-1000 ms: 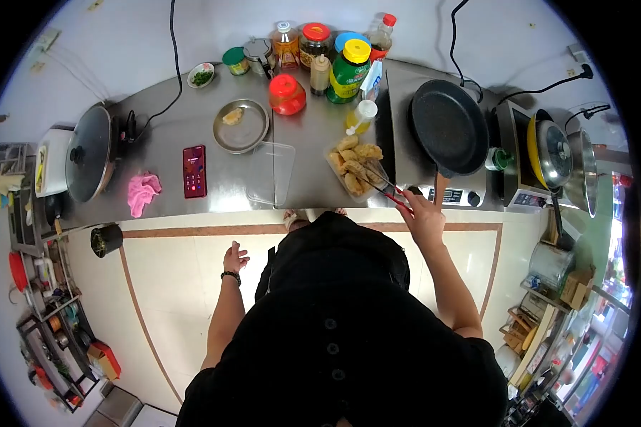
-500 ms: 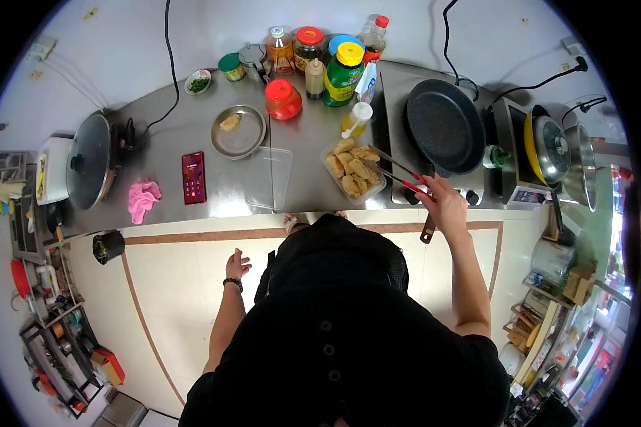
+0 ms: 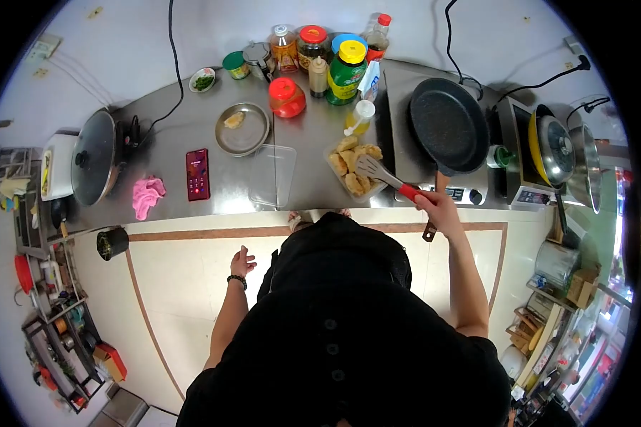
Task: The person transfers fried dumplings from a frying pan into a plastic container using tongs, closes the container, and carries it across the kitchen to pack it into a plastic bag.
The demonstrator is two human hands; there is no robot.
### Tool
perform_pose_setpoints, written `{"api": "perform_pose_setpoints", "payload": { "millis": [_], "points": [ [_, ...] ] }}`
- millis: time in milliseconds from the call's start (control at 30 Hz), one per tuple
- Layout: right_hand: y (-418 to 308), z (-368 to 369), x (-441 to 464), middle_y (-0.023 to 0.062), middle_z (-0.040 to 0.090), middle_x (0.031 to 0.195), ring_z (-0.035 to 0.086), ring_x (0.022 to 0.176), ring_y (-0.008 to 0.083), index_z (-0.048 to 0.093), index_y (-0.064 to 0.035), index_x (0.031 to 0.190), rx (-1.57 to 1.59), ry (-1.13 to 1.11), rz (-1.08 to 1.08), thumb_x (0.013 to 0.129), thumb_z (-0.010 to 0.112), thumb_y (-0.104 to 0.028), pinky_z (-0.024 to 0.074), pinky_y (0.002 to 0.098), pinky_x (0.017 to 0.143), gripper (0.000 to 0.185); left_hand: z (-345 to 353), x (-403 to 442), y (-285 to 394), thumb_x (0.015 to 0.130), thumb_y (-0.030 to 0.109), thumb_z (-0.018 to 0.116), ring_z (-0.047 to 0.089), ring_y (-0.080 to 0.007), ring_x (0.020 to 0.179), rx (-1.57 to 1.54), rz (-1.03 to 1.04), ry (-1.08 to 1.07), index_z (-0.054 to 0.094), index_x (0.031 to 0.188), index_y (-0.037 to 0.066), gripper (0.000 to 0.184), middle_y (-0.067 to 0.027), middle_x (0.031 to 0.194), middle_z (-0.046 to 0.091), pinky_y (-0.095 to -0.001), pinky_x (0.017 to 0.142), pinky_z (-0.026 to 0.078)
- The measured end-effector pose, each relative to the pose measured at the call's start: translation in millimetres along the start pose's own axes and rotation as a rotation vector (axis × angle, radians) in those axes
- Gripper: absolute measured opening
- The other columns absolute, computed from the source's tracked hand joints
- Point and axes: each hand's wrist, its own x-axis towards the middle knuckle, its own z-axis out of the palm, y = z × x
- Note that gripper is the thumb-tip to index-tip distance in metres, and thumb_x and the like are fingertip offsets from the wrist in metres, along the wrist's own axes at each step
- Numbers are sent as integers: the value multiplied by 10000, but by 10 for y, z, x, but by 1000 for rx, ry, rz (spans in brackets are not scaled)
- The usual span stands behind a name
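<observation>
Head view: R hand [image 3: 438, 212] w/ slotted tongs [image 3: 379, 172] over food pcs [image 3: 347, 162]

R hand: fingers wrapped round red grip of tongs, thumb side toward container; slotted metal head lay over the golden-brown food pcs. Contact w/ pcs: cannot tell.

L hand [image 3: 242, 263]: held nothing visible; fingers loosely apart, slightly bent, just off front edge of steel counter [image 3: 185, 121]. Dark beaded bracelet [image 3: 237, 281] at wrist.

Plastic container [image 3: 375, 193]: clear, approx. rect., near front edge of counter, L of induction cooktop [image 3: 399, 142]; held the food pcs.

Nonstick frying pan [image 3: 449, 128]: blk, on cooktop; handle ran toward person, partly hidden by R hand.

Rd. metal dish [image 3: 246, 139]: L of container, w/ 1 lt.-brown pc [image 3: 233, 119] inside. Clear plastic lid [image 3: 272, 178]: flat, between dish and front edge.

Smartphone [image 3: 198, 174]: red edge, screen lit, L of lid. Pink cloth [image 3: 148, 198]: crumpled, L of phone.

Rear stock: red-lidded jar [image 3: 287, 97]; squeeze btl. [image 3: 318, 77]; green jar [image 3: 345, 78] w/ yellow cap; sm. bowl [image 3: 202, 80] w/ chopped greens. White-capped pot [image 3: 362, 117], yellow contents, just behind container.

Far L: lg. pan w/ glass lid [image 3: 95, 158].
</observation>
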Motion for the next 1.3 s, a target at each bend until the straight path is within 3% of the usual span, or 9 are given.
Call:
{"api": "perform_pose_setpoints", "payload": {
  "millis": [33,133,267,500,733,833,900,1100,1300],
  "points": [
    [-71,0,28,28,593,622,516,541,111,662,-42,973,54,-126,131,820,593,-324,412,251,526,329,17,-18,18,821,562,483,591,-161,602,1,2,-3,456,1170,35,632,-110,897,603,-238,522,468],
    [-71,144,148,62,614,649,553,557,145,661,-45,974,-125,-116,119,825,580,-353,427,266,536,351,32,-12,76,822,563,481,593,-159,611,9,-1,18,463,1162,30,633,-111,891,604,-233,522,468],
    [-232,102,51,141,644,741,622,644,251,646,-74,1018,-431,-15,-97,809,589,-388,472,334,595,382,40,28,134,835,545,473,595,-155,613,-28,53,-15,457,1172,18,626,-117,891,605,-225,515,462],
    [-222,250,80,139,649,803,626,686,258,630,-126,1058,-490,33,-163,787,613,-374,484,344,636,368,75,-23,76,835,537,481,593,-160,604,-19,7,9,453,1169,24,613,-120,886,607,-226,508,463],
    [-368,62,-159,120,637,742,614,651,242,634,-155,1040,-451,135,-97,770,635,-345,478,329,608,330,20,-35,-77,836,532,483,591,-168,589,-62,-17,27,454,1153,19,604,-126,890,608,-230,491,464],
    [-349,113,-179,93,621,749,604,645,227,620,-143,1039,-685,262,-301,738,669,-301,475,328,584,344,-13,-10,-113,839,528,479,593,-168,593,-30,-33,36,455,1157,20,600,-126,892,608,-229,492,464],
    [-286,204,-125,69,601,801,601,670,219,597,-129,1051,-840,370,-653,705,697,-257,476,337,574,382,-18,-6,-78,841,530,475,594,-167,596,-18,-30,32,455,1161,21,601,-126,897,607,-228,495,464],
    [-328,142,-311,62,594,865,602,707,231,582,-121,1075,-745,245,-366,688,704,-250,479,334,583,425,-2,-41,75,841,539,465,598,-164,620,-10,-4,29,451,1177,30,609,-122,915,604,-225,506,464],
    [-431,-96,-121,64,572,811,596,718,234,580,-113,1070,-738,304,-436,702,683,-258,477,349,593,410,58,-21,124,831,550,475,593,-160,623,9,5,11,448,1180,37,622,-119,919,604,-224,511,461]
  ]
}}
